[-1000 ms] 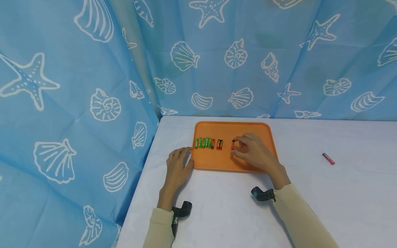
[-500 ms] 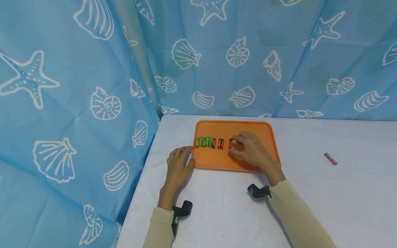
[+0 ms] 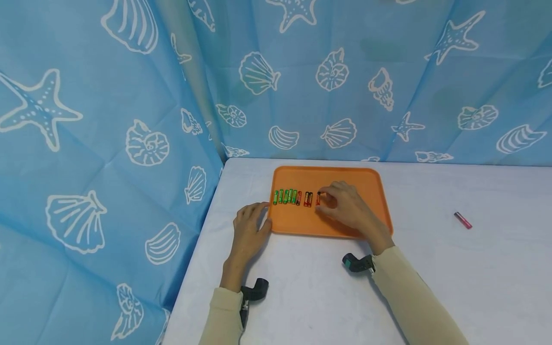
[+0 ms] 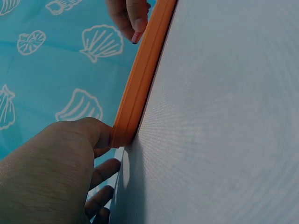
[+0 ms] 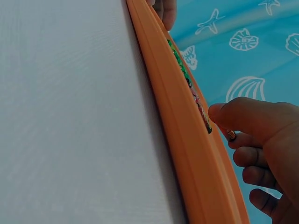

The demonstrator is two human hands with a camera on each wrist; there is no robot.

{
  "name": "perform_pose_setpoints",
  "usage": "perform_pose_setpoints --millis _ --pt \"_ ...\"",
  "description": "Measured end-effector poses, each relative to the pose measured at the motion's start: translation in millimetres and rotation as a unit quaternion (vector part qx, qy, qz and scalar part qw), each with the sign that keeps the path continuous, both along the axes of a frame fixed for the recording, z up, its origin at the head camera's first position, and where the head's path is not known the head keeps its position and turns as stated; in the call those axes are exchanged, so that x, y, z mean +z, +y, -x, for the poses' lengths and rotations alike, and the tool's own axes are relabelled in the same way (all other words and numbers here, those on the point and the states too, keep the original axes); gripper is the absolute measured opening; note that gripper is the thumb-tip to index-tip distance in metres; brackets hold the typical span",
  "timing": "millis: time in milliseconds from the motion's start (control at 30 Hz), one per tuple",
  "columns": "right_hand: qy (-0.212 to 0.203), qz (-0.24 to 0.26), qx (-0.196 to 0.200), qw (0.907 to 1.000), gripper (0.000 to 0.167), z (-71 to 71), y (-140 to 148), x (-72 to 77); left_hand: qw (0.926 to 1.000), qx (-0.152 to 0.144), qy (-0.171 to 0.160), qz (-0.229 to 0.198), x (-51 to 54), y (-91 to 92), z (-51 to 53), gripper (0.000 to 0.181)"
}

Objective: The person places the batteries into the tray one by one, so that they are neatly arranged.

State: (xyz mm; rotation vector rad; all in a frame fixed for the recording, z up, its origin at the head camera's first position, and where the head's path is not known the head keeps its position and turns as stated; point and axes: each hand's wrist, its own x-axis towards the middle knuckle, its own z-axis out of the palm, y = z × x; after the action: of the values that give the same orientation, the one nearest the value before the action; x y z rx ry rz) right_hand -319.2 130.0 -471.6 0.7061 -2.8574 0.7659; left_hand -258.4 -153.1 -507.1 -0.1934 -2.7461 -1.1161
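Observation:
On an orange tray (image 3: 297, 229), green batteries (image 3: 286, 196) lie side by side in a row at the left. A red battery (image 3: 299, 198) lies at that row's right end, and a pair of red-and-black batteries (image 3: 308, 199) lies a little further right. My right hand (image 3: 347, 206) pinches another red-and-black battery (image 3: 318, 198) between thumb and forefinger, just right of the pair. In the right wrist view the thumb partly hides this battery (image 5: 231, 135). My left hand (image 3: 249, 232) touches the tray's left edge with thumb and forefinger, its other fingers loose.
A lone red battery (image 3: 463, 220) lies on the white tablecloth (image 3: 431, 268), well to the right of the tray. Behind and left of the table hangs a blue curtain (image 3: 181, 86) with white shell prints. Each wrist wears a black camera.
My right hand has moved left over the tray with the pinched battery, closer to the red-and-black pair. My left hand stays at the tray's edge. The view has shifted slightly.

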Motion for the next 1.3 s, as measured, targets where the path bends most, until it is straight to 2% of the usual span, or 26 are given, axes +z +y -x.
perform_pose_setpoints --millis 800,1067,1300 --pt "-0.015 -0.015 0.003 0.9998 0.046 8.8 1.1 -6.7 0.9999 -0.011 0.007 -0.008 4.4 8.5 -0.8 0.041" --pt "-0.006 -0.009 0.015 0.9998 0.051 7.5 -0.6 -0.8 1.0 -0.005 0.003 0.005 3.1 5.7 0.5 0.04" --pt "0.019 -0.002 0.008 0.9998 0.044 -5.9 9.0 13.0 1.0 -0.005 0.004 0.002 1.4 -1.6 -0.4 0.041"
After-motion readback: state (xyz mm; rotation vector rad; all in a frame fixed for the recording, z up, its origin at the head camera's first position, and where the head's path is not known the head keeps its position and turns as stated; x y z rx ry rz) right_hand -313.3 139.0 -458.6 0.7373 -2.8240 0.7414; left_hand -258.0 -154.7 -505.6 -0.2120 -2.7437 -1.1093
